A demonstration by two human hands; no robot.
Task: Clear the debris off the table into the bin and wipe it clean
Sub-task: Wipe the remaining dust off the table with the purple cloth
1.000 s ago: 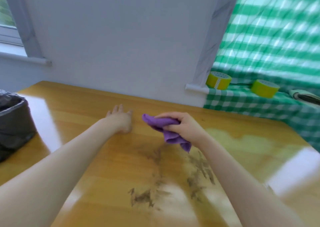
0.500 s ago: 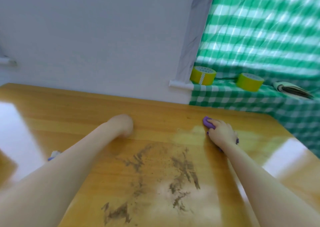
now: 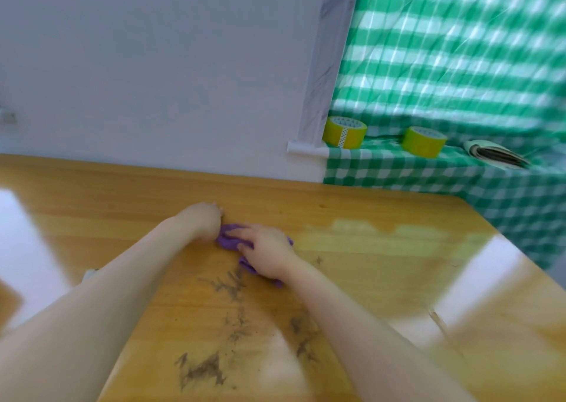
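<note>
My right hand (image 3: 269, 253) presses a crumpled purple cloth (image 3: 228, 241) flat against the wooden table (image 3: 367, 218), gripping it. My left hand (image 3: 203, 218) rests on the tabletop just left of the cloth, touching its edge, fingers curled under. Dark smears of dirt (image 3: 202, 369) streak the wood between my forearms, closer to me than the cloth. The bin is out of view.
Behind the table is a white wall. To the right, a ledge with a green checked cover (image 3: 428, 169) holds two yellow tape rolls (image 3: 344, 132) (image 3: 424, 141) and a folded booklet (image 3: 496, 156). A small pale object (image 3: 89, 274) peeks out beside my left forearm.
My right hand has swept the cloth leftward across the table, from the right side back to beside my left hand. The view shifted slightly; some dirt near the cloth has thinned.
</note>
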